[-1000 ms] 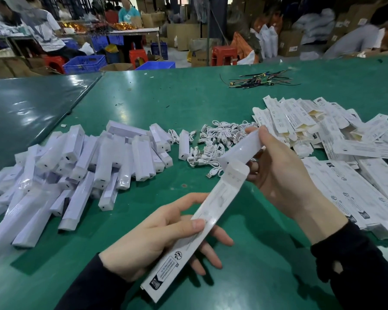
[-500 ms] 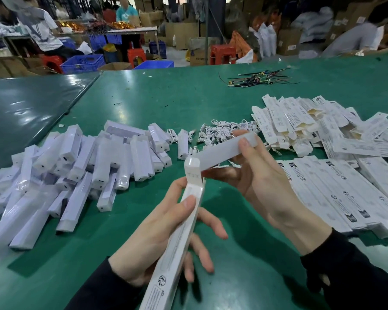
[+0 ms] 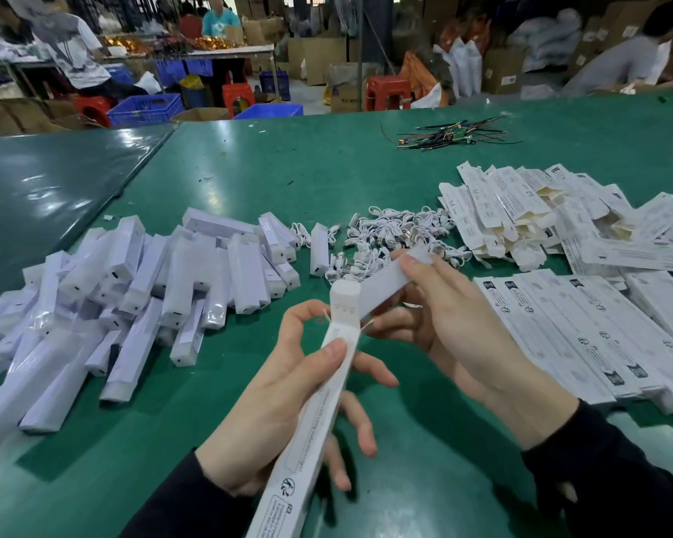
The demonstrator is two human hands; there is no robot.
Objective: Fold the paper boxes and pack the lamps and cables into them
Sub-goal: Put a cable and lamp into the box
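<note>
Both hands raised over the green table (image 3: 366, 196), lamp meeting box.

Left hand (image 3: 288, 401) gripping the long paper box (image 3: 319, 413), thumb pressed near its open top flap. Right hand (image 3: 443, 324) pinching a white lamp (image 3: 389, 279), tilted, its lower end at the box mouth.

Green worktable (image 3: 249, 165); behind it red stools (image 3: 388, 92), blue crates (image 3: 146, 109), stacked cardboard cartons (image 3: 314, 58).
</note>
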